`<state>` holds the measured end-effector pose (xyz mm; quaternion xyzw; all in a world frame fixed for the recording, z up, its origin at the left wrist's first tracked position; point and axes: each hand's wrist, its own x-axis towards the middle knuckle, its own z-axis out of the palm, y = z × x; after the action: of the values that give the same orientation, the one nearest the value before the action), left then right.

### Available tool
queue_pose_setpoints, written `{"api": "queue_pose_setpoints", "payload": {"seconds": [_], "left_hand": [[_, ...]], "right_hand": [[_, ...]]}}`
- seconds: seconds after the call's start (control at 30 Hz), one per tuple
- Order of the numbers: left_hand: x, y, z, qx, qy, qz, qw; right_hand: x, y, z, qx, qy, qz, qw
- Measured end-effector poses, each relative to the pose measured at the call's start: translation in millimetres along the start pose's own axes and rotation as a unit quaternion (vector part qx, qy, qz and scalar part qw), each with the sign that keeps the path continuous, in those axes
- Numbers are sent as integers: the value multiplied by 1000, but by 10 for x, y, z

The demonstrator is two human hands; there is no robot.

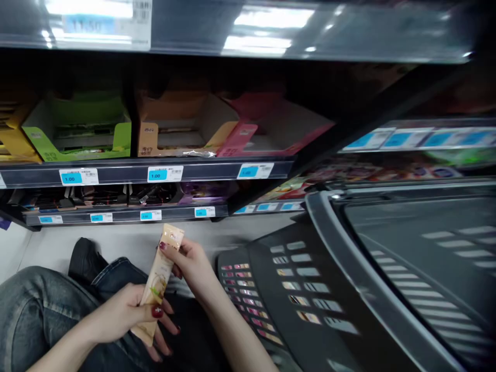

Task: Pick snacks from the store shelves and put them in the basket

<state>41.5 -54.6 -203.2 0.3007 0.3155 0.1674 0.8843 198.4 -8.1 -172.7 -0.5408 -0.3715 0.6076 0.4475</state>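
Observation:
A long, slim beige snack packet (158, 284) with a small green and brown picture lies slanted between my hands, above my bent legs. My left hand (134, 312) holds its lower end, thumb on top and the other fingers partly hidden behind. Near the upper end, my right hand (189, 261) pinches the packet, its thumb across the front. In front of me is a tan display box (222, 137) with a few packets low inside. A green box (123, 139) and a pink box (238, 139) flank it.
A dark grey shopping basket (271, 289) with slotted sides stands close by my right arm. The shelf edge (211, 170) carries price tags, and a lower shelf (127, 213) holds more packets. Another shelf edge (248, 31) overhangs above. My jeans-clad leg (34, 315) is at the left.

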Motion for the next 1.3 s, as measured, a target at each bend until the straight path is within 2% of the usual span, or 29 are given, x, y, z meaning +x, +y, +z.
{"api": "queue_pose_setpoints", "payload": {"seconds": [0.2, 0.47, 0.63, 0.73, 1.0, 1.3], "left_hand": [[10, -20, 22, -59, 6, -12, 998], [-26, 59, 51, -12, 47, -15, 999], [-40, 118, 60, 122, 144, 39, 981], [-19, 116, 34, 129, 182, 42, 974], [24, 57, -33, 84, 184, 41, 979], [-2, 88, -26, 58, 167, 45, 983]], "right_hand": [[-21, 12, 19, 8, 3, 29, 1000], [-34, 45, 33, 15, 3, 21, 1000], [-31, 49, 41, 17, 9, 12, 1000], [-32, 54, 52, 6, -1, 6, 1000], [-42, 65, 69, 2, -11, 5, 1000], [-72, 53, 80, 21, -22, 18, 999]]}}
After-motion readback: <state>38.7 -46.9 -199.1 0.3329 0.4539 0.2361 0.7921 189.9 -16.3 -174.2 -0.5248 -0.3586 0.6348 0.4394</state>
